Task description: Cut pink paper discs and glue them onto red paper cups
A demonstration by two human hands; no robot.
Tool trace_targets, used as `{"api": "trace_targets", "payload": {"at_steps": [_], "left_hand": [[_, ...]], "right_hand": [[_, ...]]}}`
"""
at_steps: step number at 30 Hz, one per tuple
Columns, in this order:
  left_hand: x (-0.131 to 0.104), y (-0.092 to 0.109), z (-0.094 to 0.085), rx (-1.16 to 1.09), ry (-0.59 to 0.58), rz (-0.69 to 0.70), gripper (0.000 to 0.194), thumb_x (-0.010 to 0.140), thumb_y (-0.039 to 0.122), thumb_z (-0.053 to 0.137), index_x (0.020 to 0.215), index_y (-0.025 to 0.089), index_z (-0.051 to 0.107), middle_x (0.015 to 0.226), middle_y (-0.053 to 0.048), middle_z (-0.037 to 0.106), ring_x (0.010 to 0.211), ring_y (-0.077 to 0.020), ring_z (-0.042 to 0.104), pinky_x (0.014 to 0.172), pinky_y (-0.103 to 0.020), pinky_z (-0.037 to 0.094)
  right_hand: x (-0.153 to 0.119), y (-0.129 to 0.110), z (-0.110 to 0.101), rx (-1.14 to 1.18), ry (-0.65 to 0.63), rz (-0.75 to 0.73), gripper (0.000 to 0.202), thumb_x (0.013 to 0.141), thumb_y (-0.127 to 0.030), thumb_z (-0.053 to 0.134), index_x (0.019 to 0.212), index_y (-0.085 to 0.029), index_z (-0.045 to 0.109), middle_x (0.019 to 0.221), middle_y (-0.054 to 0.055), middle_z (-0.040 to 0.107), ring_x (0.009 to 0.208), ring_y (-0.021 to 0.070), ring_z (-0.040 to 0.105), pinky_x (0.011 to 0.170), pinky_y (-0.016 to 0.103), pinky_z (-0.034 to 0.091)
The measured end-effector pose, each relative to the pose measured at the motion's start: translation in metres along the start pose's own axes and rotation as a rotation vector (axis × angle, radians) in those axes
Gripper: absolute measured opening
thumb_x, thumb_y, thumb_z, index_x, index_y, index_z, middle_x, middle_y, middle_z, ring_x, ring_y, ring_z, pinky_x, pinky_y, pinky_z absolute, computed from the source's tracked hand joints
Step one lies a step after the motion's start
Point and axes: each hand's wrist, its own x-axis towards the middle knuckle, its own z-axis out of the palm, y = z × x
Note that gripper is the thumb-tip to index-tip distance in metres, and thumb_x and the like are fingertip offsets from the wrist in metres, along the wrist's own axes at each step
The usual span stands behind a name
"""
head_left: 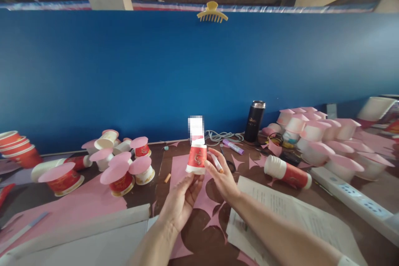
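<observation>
Near the middle, a red paper cup (197, 158) with a gold design and white bands is held up over the table. My left hand (183, 199) is closed around its lower end, fingers underneath. My right hand (223, 176) is beside the cup, thumb against its side. Between the right thumb and fingers is a slim white stick (215, 161) with an orange end, tilted down to the right; its exact kind is unclear. Pink paper (177, 168) with round cut-outs lies below the hands. A short orange piece (167, 178) rests left of them.
Cups with pink discs (120, 174) stand at left; more pink-topped cups (314, 131) crowd the right. A black flask (254, 121), purple marker (233, 146), nested cups (288, 173), power strip (349, 193) and printed sheets (280, 212) lie rightward. A blue partition (140, 70) rises behind.
</observation>
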Motion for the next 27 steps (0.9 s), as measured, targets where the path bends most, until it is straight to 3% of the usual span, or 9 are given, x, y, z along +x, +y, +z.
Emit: {"api": "trace_targets", "payload": {"at_steps": [5,10,14,20,27], "left_hand": [[-0.003,-0.015,-0.001,0.117,-0.147,-0.013,0.018,0.076,0.013,0.072,0.093,0.007,0.07,0.088,-0.011,0.071,0.078,-0.0138,0.067,0.074,-0.022,0.057],[-0.004,-0.013,0.003,-0.043,-0.116,-0.043,0.022,0.081,0.022,0.068,0.098,0.009,0.068,0.086,-0.007,0.066,0.071,-0.0108,0.062,0.068,-0.023,0.055],[-0.006,-0.006,0.008,-0.214,-0.087,-0.072,0.025,0.089,0.032,0.057,0.088,0.009,0.065,0.077,-0.006,0.06,0.064,-0.0108,0.057,0.057,-0.022,0.052],[-0.005,-0.003,0.007,-0.295,-0.119,-0.036,0.017,0.089,0.014,0.051,0.078,0.008,0.062,0.069,-0.004,0.056,0.057,-0.0082,0.052,0.052,-0.02,0.048],[-0.005,-0.013,0.006,-0.166,-0.006,0.073,0.01,0.083,0.01,0.061,0.09,0.009,0.068,0.086,-0.01,0.068,0.075,-0.0135,0.065,0.07,-0.023,0.056]], "right_hand": [[-0.001,0.0,0.001,-0.042,0.035,0.002,0.044,0.079,-0.042,0.069,0.116,-0.025,0.054,0.121,0.007,0.063,0.113,0.025,0.059,0.09,0.039,0.054],[-0.001,0.001,0.003,0.008,0.033,0.037,0.04,0.081,-0.044,0.065,0.115,-0.026,0.054,0.118,0.007,0.064,0.11,0.0245,0.061,0.087,0.037,0.054],[-0.003,0.002,0.005,0.058,0.037,0.059,0.039,0.083,-0.042,0.063,0.117,-0.026,0.053,0.117,0.006,0.064,0.11,0.0223,0.06,0.089,0.034,0.053],[-0.006,0.002,0.003,-0.008,-0.021,0.054,0.041,0.084,-0.044,0.061,0.12,-0.025,0.052,0.121,0.006,0.063,0.114,0.022,0.058,0.09,0.033,0.051],[-0.007,0.003,0.001,0.02,-0.029,0.051,0.048,0.083,-0.04,0.065,0.125,-0.026,0.048,0.127,0.006,0.06,0.122,0.0219,0.054,0.102,0.038,0.044]]}}
